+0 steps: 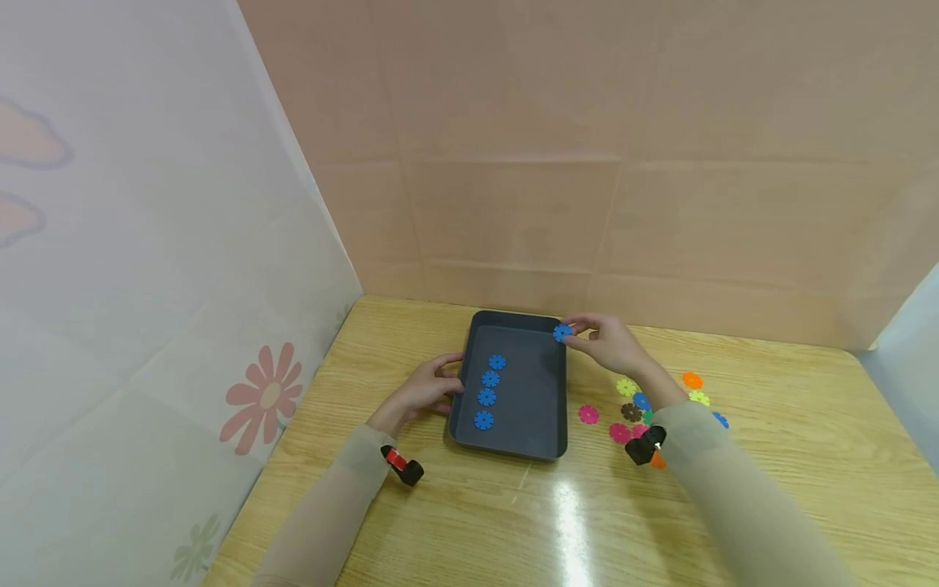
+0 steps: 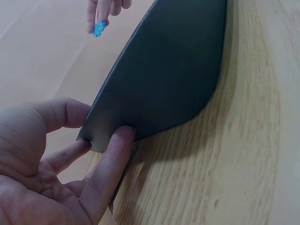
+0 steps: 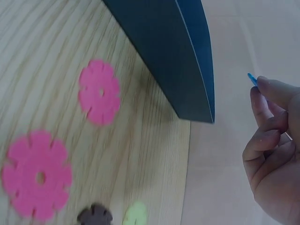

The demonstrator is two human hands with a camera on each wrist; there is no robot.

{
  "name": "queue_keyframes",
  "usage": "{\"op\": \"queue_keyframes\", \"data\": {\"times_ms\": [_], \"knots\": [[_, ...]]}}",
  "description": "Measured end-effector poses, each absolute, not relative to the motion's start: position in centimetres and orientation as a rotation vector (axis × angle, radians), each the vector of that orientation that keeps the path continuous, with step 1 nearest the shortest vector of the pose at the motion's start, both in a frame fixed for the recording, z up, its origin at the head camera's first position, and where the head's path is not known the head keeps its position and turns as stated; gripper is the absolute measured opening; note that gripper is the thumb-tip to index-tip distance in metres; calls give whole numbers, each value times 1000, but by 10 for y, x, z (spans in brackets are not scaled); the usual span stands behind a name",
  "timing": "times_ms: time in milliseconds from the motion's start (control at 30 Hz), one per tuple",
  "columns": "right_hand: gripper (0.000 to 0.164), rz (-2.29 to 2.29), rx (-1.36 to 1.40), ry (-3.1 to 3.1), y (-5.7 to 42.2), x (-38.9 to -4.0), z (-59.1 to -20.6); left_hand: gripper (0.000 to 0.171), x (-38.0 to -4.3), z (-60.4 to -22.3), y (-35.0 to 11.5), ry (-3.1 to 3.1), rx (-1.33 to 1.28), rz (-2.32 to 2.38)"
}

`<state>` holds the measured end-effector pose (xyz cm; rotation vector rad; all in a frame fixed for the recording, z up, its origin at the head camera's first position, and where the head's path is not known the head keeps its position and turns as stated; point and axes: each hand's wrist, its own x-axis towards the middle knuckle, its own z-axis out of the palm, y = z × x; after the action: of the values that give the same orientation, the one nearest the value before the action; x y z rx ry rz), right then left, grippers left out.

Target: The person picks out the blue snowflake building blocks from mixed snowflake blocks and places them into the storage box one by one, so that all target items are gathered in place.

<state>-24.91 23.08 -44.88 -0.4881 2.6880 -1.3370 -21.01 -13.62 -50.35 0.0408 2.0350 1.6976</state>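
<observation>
A dark grey rectangular tray (image 1: 530, 391) rests on the wooden table. My left hand (image 1: 425, 386) grips its left side, with thumb and fingers on either face of the wall (image 2: 154, 65) in the left wrist view. Over the tray's far right corner, my right hand (image 1: 614, 346) pinches a blue notched disc (image 1: 562, 333) between thumb and fingertips. The right wrist view shows this disc (image 3: 253, 78) edge-on, above the rim. Inside the tray, several blue notched discs (image 1: 487, 397) lie in a column along the left side.
Right of the tray, loose notched discs lie scattered: pink (image 1: 588, 415), brown (image 1: 631, 412), yellow (image 1: 699, 398), orange (image 1: 692, 381) and blue (image 1: 720, 419). My right forearm (image 1: 722, 473) passes over some of them. A beige covered wall (image 1: 499, 220) stands behind the table, and a flower-printed one (image 1: 169, 326) on the left.
</observation>
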Motion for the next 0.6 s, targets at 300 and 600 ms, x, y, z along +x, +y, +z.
{"op": "queue_keyframes", "data": {"times_ms": [300,600], "knots": [[35,-1417,-499,2617,206,-260,-451,73,-209,-502,-135,2057,49,1682],[36,-1506,-530,2539,178,-268,-452,71,-209,-502,-135,2068,39,1685]]}}
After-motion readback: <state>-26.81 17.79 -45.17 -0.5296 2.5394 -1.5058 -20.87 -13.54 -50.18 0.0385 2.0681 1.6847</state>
